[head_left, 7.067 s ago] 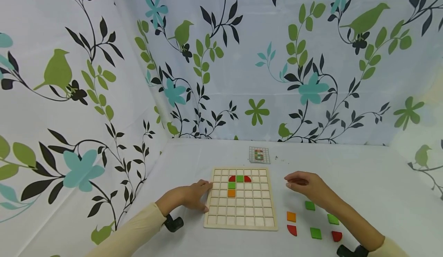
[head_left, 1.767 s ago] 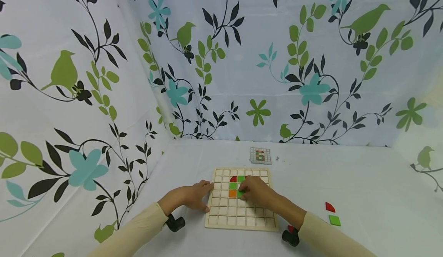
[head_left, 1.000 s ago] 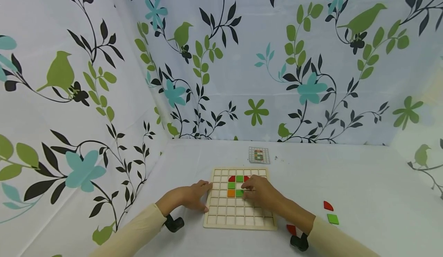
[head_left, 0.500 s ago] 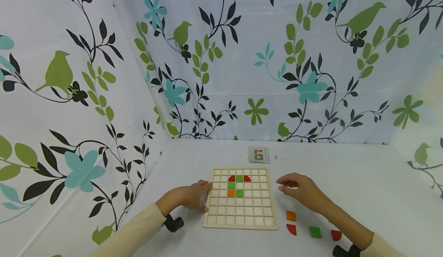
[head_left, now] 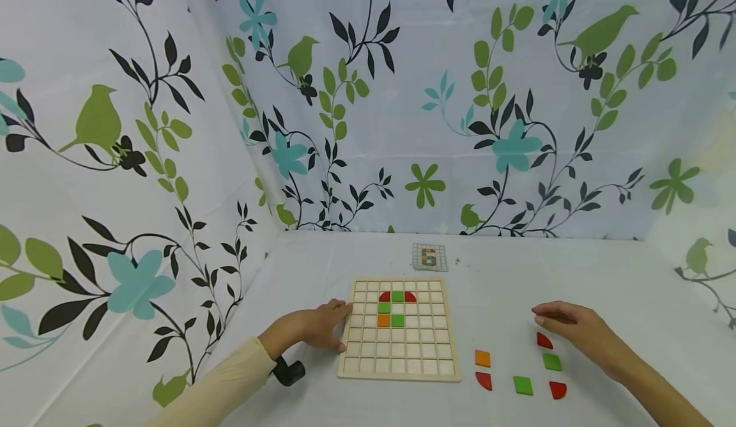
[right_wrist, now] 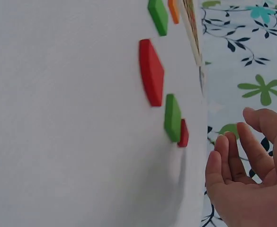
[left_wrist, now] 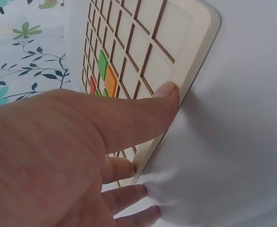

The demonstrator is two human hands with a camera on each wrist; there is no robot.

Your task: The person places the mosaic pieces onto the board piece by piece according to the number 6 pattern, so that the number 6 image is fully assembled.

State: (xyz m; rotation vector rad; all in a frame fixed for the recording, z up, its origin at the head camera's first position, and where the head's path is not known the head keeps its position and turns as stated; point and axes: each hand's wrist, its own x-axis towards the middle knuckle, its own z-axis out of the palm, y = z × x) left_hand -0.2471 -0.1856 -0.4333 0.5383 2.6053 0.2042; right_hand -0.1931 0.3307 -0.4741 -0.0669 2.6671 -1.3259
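A wooden grid board (head_left: 398, 353) lies flat on the white table. In it sit red rounded tiles, green square tiles and an orange square tile (head_left: 383, 320); a green tile (head_left: 397, 320) lies right beside the orange one. My left hand (head_left: 319, 328) rests at the board's left edge, with the thumb (left_wrist: 164, 97) on the rim and the other fingers relaxed beside it. My right hand (head_left: 575, 328) hovers with nothing in it over the table at the right, just beyond a red rounded tile (head_left: 544, 341) and a green tile (head_left: 552, 362).
More loose tiles lie right of the board: an orange square (head_left: 482, 358), a red quarter-round (head_left: 483, 381), a green square (head_left: 523, 385) and a red rounded one (head_left: 558, 390). A small pattern card (head_left: 429, 257) lies behind the board. A printed curtain (head_left: 368, 126) hangs behind.
A green tile from the table now sits in the board beside the orange one, set there by my right hand. That hand then moved right to the loose tiles. My left hand stayed put.
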